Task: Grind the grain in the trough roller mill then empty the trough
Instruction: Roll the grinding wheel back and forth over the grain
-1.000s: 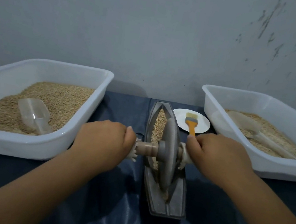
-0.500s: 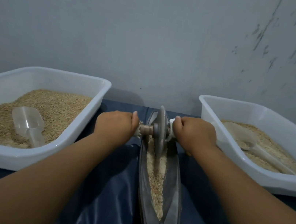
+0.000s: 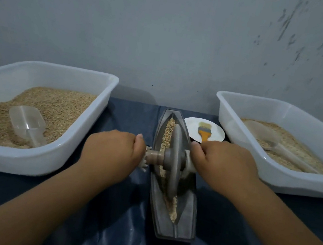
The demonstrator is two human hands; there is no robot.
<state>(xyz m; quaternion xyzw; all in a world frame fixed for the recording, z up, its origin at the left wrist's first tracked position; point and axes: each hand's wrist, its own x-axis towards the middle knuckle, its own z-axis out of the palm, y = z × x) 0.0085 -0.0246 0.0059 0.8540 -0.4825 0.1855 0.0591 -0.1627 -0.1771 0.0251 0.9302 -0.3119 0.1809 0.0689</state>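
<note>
A dark boat-shaped trough (image 3: 186, 218) lies lengthwise on the blue cloth, with grain (image 3: 168, 130) along its groove. A grey roller wheel (image 3: 173, 162) stands upright in the trough near its middle, on a cross axle. My left hand (image 3: 113, 149) grips the axle's left handle. My right hand (image 3: 221, 162) grips the right handle. Both handle ends are hidden inside my fists. Crushed grain shows at the near end of the groove below the wheel.
A white tub (image 3: 31, 162) of grain with a clear scoop (image 3: 27, 123) sits on the left. Another white tub (image 3: 285, 183) holding grain and a scoop (image 3: 278, 147) is on the right. A small white plate (image 3: 191, 124) with an orange brush (image 3: 204, 133) lies behind the trough. The wall is close behind.
Both hands have pulled the wheel back from the trough's far end to about its middle, after pushing it away half a second earlier. The plate and brush are uncovered again.
</note>
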